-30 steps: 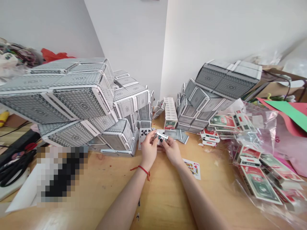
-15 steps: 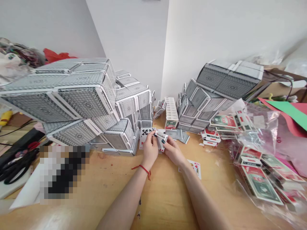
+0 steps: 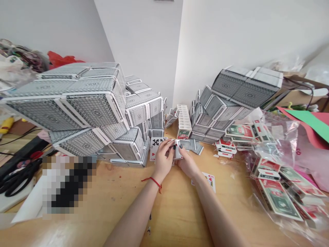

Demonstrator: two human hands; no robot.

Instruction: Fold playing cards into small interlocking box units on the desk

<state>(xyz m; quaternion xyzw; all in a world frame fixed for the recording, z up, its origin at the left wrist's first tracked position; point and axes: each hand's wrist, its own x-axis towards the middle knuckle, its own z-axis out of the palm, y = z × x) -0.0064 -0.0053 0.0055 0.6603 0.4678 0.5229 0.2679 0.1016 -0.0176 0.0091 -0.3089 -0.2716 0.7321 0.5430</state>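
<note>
My left hand and my right hand meet at the middle of the table, fingers closed on white-edged playing cards. Fingers hide much of these cards, so how they are folded or joined cannot be made out. Face-up cards with black clubs and a red heart lie just left of my left hand. Behind my right hand are several grey-backed cards, spread face down. A king of hearts rests partly under my right forearm.
Large structures of grey-backed card blocks stand at the left and right. Between them is a row of card boxes. Green-and-red card boxes lie in clear plastic at the right. Black-handled scissors lie far left.
My left hand has shifted slightly right and its fingers have curled further over the held cards. My right thumb has moved up, and the cards' white faces show less.
</note>
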